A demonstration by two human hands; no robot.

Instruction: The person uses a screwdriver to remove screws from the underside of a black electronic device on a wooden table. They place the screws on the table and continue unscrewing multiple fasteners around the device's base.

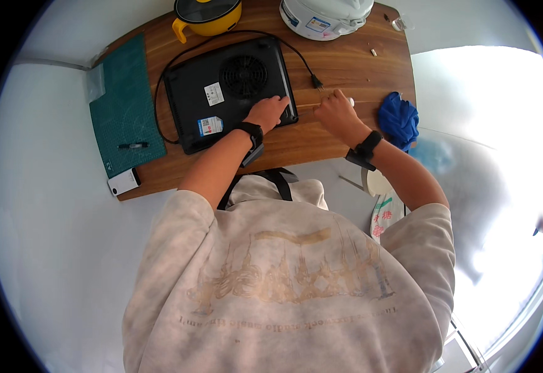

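A black appliance (190, 105), with a round vented panel and labels on its upturned underside, lies on the wooden desk. My left hand (265, 112) rests on its right part, fingers apart. Just right of it, my right hand (336, 115) is closed around a small white object (349, 101), mostly hidden by the fingers. A black power cord (302, 57) loops behind and left of the appliance; its plug (317, 81) lies just beyond my right hand.
The wooden desk (392, 68) holds a green cutting mat (116, 124), pen (132, 145), white rectangular item (124, 182), yellow lidded pot (212, 22), white cooker (327, 15), blue cloth (399, 121) and small clear container (400, 23). A white wall (47, 137) stands left.
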